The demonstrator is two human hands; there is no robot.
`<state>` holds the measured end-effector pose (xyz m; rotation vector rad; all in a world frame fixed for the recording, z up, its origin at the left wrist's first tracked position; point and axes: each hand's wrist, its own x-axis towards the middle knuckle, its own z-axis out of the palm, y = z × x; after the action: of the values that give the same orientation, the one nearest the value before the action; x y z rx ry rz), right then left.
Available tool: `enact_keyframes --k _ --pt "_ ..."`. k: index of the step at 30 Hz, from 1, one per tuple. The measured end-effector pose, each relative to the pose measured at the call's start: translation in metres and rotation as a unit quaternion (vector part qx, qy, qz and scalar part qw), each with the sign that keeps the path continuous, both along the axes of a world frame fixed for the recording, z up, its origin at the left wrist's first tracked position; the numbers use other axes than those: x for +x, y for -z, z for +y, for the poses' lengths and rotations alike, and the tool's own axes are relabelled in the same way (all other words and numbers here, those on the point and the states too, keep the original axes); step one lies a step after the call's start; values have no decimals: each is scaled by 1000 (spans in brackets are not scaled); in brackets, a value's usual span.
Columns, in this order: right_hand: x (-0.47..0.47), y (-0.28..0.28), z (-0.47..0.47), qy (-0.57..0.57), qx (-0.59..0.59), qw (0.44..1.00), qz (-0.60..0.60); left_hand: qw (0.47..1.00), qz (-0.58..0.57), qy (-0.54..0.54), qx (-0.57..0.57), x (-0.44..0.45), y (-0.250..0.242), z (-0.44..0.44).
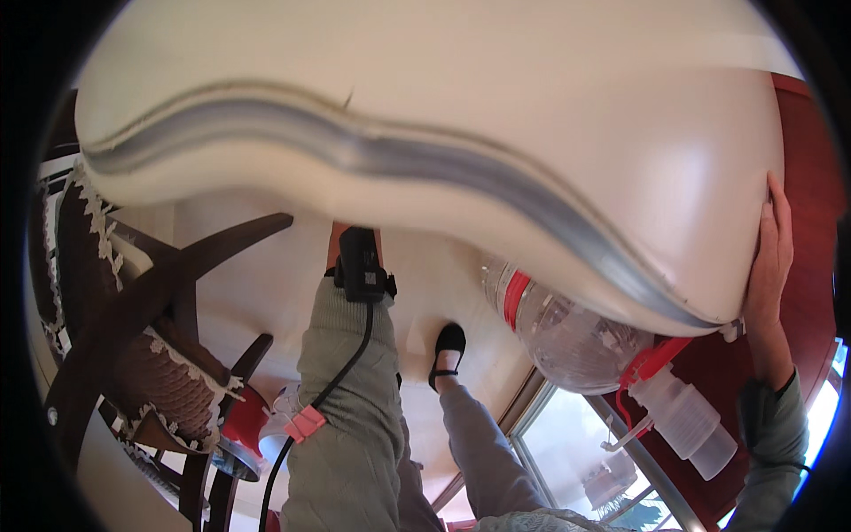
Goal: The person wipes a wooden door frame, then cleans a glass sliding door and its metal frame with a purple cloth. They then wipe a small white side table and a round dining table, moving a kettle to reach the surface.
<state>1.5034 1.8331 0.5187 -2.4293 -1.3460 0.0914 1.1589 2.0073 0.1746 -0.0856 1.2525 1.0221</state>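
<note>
A large, glossy cream-white casing [505,100] with a wavy grey band [465,156] fills the upper part of the head view, close to the camera. My right hand [771,266] grips its right side, fingers extended along the edge. The left forearm, in a grey-green knit sleeve, reaches under the casing, which hides my left hand. A black device [361,266] with a cable is strapped at that wrist. Below the casing's right part is a big clear plastic water bottle [565,339], with a red carrying handle [655,359] and a whitish pump top [685,412].
On the right is a dark red tabletop [808,199]. Dark wooden chair parts [146,299] and a brown lace-trimmed cushion [166,386] stand at left, near a red container [243,419]. A pink clip [306,423] holds the cable on my sleeve. My black shoe [450,346] is on the pale floor.
</note>
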Motion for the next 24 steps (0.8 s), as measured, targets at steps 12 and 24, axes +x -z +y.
enact_keyframes --k 12,24 --pt "2 -3 -2 -45 -12 999 -13 1000 6 -15 -4 11 13 15" --pt "3 -3 -4 -37 -17 999 -35 999 -26 -42 19 8 22 4"
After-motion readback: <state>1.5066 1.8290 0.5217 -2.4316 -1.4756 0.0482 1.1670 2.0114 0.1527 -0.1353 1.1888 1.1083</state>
